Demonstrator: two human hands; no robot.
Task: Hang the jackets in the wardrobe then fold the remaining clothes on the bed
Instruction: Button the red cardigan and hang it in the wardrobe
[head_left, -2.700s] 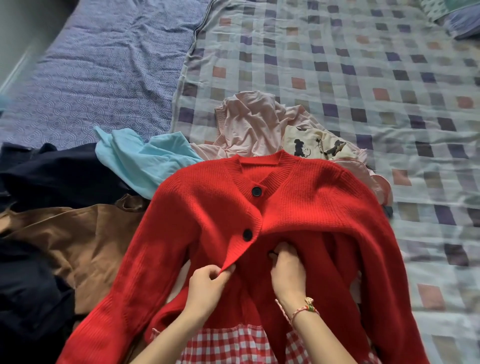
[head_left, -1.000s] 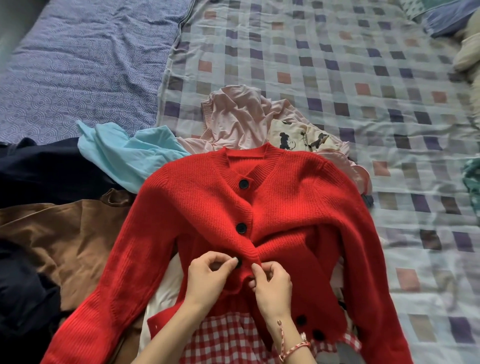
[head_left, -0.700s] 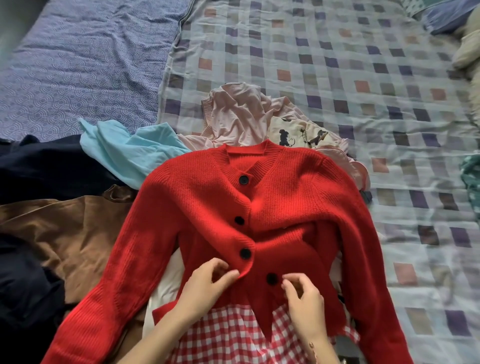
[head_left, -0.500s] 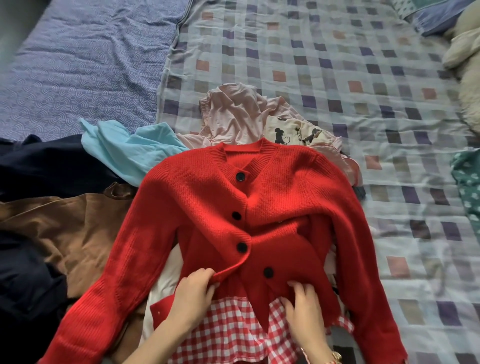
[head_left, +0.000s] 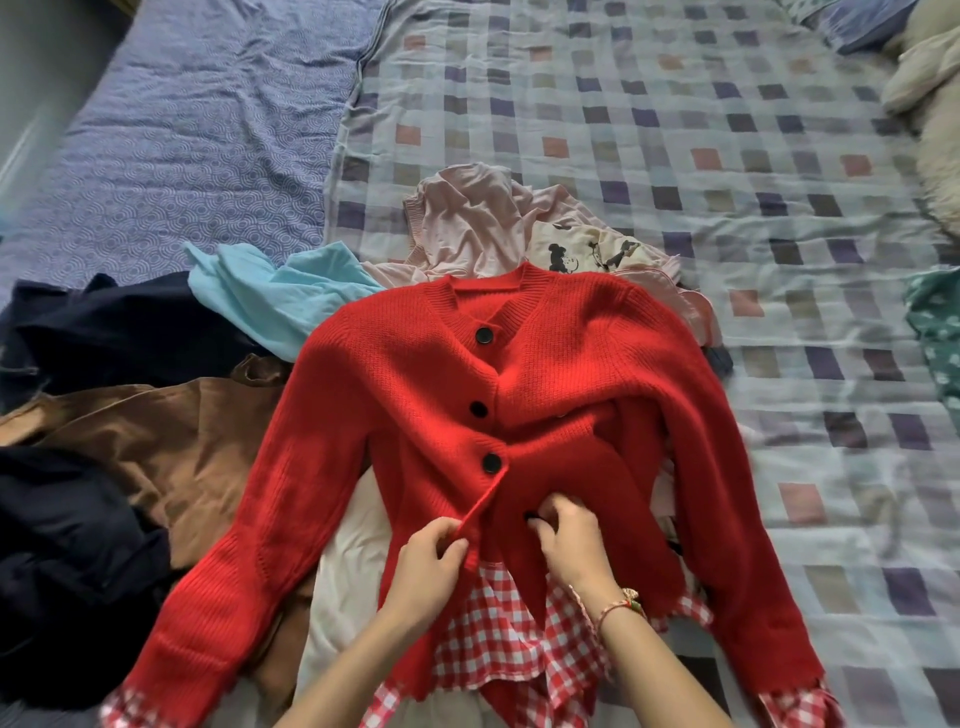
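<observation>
Toward the near edge of the bed (head_left: 675, 130), on a heap of clothes, a red knitted cardigan (head_left: 519, 395) lies face up with its sleeves spread and three black buttons showing down its closed upper front. Both forearms reach in from the near edge, and the hands are close together at the lower opening. The left hand (head_left: 426, 566) pinches the lifted edge of one front panel between thumb and curled fingers. The right hand (head_left: 571, 540), with a red string bracelet (head_left: 618, 610) at the wrist, curls its fingers into the other panel at a half-hidden button. A red-and-white checked garment (head_left: 498, 639) shows beneath the hem. A brown jacket (head_left: 171, 441) and a dark navy garment (head_left: 104, 332) lie toward the left edge.
</observation>
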